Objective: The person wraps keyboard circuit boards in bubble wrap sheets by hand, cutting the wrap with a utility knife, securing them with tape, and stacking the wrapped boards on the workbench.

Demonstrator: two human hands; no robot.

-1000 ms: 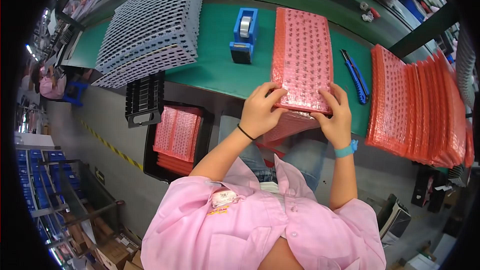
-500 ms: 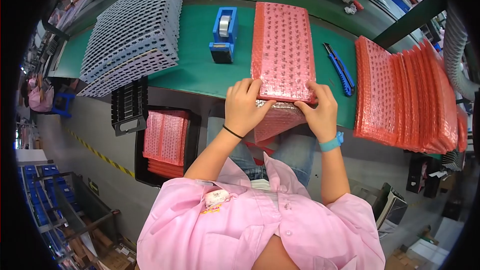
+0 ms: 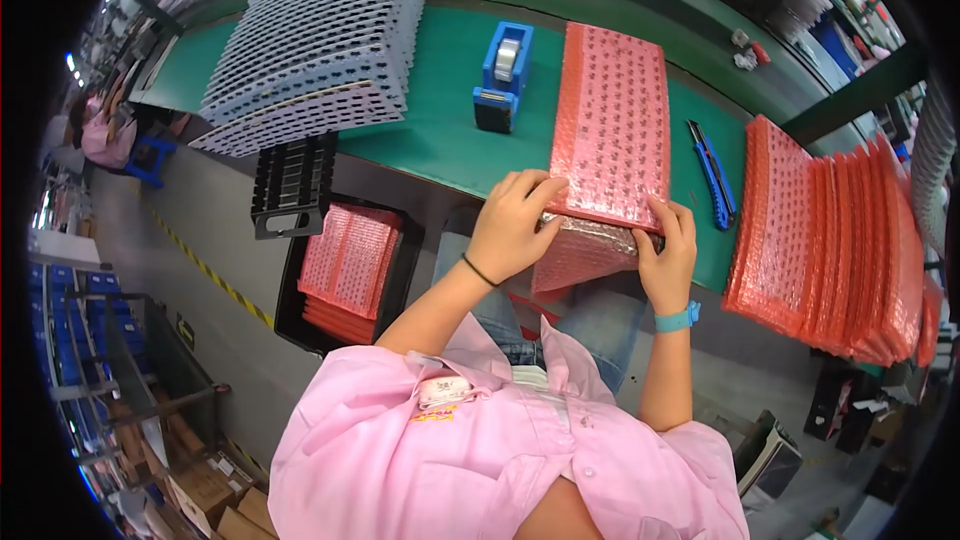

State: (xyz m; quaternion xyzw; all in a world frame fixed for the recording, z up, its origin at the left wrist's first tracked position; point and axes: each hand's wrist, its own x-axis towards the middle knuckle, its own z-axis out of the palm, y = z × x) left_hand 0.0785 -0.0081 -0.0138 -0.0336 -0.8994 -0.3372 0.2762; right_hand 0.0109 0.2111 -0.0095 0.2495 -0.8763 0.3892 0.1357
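Note:
A pink bubble-wrap bag [image 3: 612, 120], with a dark repeated pattern showing through it, lies flat on the green table. Its loose open end hangs over the front edge as a clear-pink flap [image 3: 585, 258]. My left hand [image 3: 515, 225] grips the bag's near left corner, fingers on top and thumb at the fold. At the near right corner, my right hand [image 3: 668, 258] pinches the edge between thumb and fingers. A blue tape dispenser [image 3: 503, 78] stands behind and left of the bag. A blue utility knife [image 3: 712, 175] lies to its right.
Several filled pink bubble bags [image 3: 830, 250] stand in a row at the right. A tall stack of grey-blue perforated sheets [image 3: 315, 40] sits at the left. Below the table edge are a black rack [image 3: 292, 188] and a black bin [image 3: 290, 315] with pink packs.
The whole view has shifted, so the table and its things appear further right and slightly lower. Both hands stay at the bag's near edge, with only slight finger movement.

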